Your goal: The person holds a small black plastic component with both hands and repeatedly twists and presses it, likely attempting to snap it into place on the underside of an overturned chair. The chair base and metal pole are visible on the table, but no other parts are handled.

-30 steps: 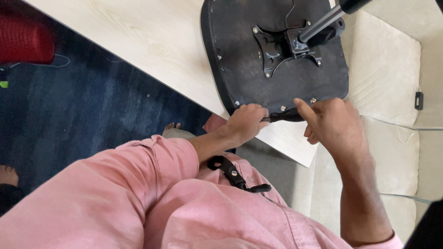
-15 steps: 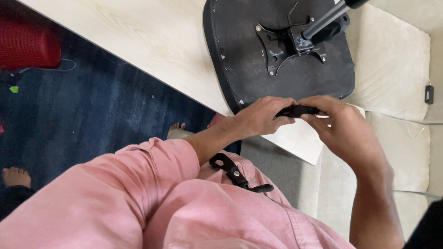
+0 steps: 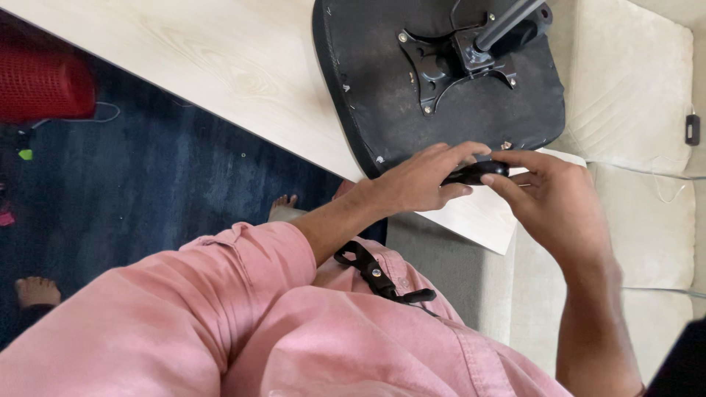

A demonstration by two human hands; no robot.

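An upturned black chair seat (image 3: 412,110) lies on a pale wooden table (image 3: 220,66), with its metal mounting plate (image 3: 456,62) and a black post facing up. My left hand (image 3: 419,180) and my right hand (image 3: 544,198) meet at the seat's near edge. Both pinch a small black oval part (image 3: 478,173) between their fingertips, just below the seat rim. My pink sleeve and shirt fill the lower part of the head view.
A cream cushioned sofa (image 3: 640,95) lies to the right of the table. Dark blue carpet (image 3: 147,184) covers the floor at left, with a red mesh bin (image 3: 44,84) and bare feet on it. A black strap with a buckle (image 3: 375,276) hangs on my shirt.
Both hands have come together on the small black part and lifted slightly from the seat's edge. The view has shifted so the seat sits higher in frame.
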